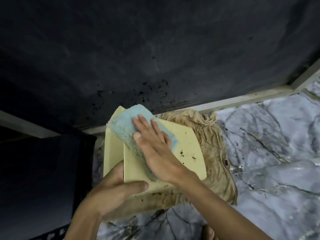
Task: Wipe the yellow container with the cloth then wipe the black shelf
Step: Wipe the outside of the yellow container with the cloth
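Note:
The yellow container (188, 146) lies tilted in the middle of the head view, a flat side facing up with a few dark crumbs on it. My left hand (119, 189) grips its near corner, thumb across the lower edge. My right hand (155, 146) lies flat on a light blue cloth (124, 125), pressing it against the container's upper face. The cloth is folded and greyish with dirt along its left edge. The black shelf (155, 49) fills the top of the view, dusty, with dark specks near its front edge.
A crumpled tan rag (214, 153), soiled with brown dirt, lies under the container on a grey marbled floor (268, 161). A pale frame edge (233, 101) borders the shelf. Dark space (34, 179) lies at lower left. A toe (209, 232) shows at the bottom.

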Demonstrator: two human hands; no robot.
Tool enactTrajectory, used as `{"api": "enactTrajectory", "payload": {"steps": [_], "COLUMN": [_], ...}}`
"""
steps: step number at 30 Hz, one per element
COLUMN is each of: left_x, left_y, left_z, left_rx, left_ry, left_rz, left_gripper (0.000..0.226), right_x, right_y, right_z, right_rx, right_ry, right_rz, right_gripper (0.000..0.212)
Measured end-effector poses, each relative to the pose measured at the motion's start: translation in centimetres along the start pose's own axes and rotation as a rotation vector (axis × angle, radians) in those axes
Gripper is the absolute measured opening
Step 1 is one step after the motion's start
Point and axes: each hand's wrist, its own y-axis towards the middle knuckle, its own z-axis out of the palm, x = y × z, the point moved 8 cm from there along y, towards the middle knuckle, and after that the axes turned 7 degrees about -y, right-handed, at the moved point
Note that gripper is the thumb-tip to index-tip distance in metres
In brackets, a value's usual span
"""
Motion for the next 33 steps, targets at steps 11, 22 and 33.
{"api": "enactTrajectory", "payload": {"steps": [11, 22, 33], "left_x": [4.1, 3.9, 4.7], "left_y": [1.5, 1.4, 1.6], "left_z": [-1.3, -0.7, -0.5], "left_rx": [-0.044, -0.075, -0.051], "left_ry": [-0.298, -0.387, -0.408], "left_rz": [-0.056, -0.024, -0.016], "left_gripper": [0.081, 0.07, 0.075], "right_x": [-1.8, -12.6, -9.6], "right_y": [2.1, 0.4, -5.6], "right_z": [2.8, -3.0, -0.2], "right_rx": [0.021, -0.159, -0.134], "right_ry": [-0.503, -0.543, -0.473], "right_rz": [-0.142, 0.4, 0.091], "right_gripper": [0.056, 0.058, 0.049]}}
